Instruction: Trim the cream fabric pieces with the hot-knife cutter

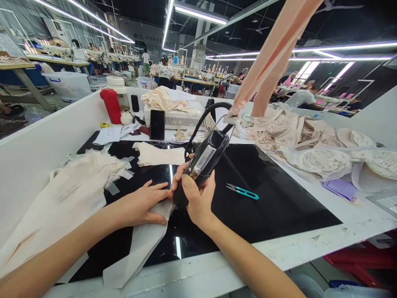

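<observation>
My right hand (200, 203) is wrapped around a black handheld electric trimmer (206, 159) with a metal switch lever, its working end tilted down to the left. A black cord and pink elastic straps (273, 58) run up from its top end. Fingers spread, my left hand (144, 205) lies flat on a pale fabric piece (141, 250), pressing it on the black mat (254, 219). The trimmer's tip is at this piece's right edge; the exact contact is hidden. Right of the trimmer lie turquoise thread snips (243, 192). Another cream fabric piece (159, 155) lies beyond my hands.
Cream fabric pieces are heaped at left (71, 190). Beige lace bras (316, 140) are piled at right beside a purple cloth (340, 188). At the back stand a phone (157, 125), a red cup (111, 106) and a white vented box (176, 120). Low white walls (37, 161) edge the table.
</observation>
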Tool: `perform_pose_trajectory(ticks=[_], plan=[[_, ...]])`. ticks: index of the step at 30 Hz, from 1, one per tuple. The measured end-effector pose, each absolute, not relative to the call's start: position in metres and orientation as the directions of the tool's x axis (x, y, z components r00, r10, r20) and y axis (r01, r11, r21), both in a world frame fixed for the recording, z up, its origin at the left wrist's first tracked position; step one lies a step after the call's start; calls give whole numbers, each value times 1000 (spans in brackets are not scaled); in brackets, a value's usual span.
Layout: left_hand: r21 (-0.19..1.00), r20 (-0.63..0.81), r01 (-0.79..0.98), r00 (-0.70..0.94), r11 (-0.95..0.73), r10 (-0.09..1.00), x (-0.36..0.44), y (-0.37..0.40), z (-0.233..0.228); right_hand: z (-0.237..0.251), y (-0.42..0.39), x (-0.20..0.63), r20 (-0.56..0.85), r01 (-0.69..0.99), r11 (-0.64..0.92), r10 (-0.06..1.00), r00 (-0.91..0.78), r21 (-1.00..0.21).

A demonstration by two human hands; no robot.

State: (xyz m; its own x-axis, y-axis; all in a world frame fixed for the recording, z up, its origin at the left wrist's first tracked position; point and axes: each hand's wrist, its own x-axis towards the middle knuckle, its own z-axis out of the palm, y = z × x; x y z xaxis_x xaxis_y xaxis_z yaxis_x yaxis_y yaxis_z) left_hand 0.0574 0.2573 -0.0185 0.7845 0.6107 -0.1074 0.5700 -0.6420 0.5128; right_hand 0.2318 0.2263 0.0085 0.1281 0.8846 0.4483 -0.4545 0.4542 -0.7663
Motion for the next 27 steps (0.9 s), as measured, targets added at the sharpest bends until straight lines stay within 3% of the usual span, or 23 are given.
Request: perform_pose_trajectory(ticks=[9,14,17,21,24,27], plan=[[563,-117,572,769,-596,628,61,255,-13,-3,224,230,451,-435,454,885,119,-777],[431,32,591,745,-682,666,56,236,-19,1,224,234,502,-398,511,854,134,-762],[337,207,631,675,-699,708,54,211,-24,8,222,240,529,-285,563,826,193,-776],[262,277,669,638,-695,718,54,179,-35,21,223,253,559,-163,581,813,163,-797],[197,352,648,654,-736,670,56,171,-46,29,226,259,555,-192,569,822,127,-799],[208,360,626,666,-752,654,54,174,-50,33,227,258,555,-266,565,824,119,-781]])
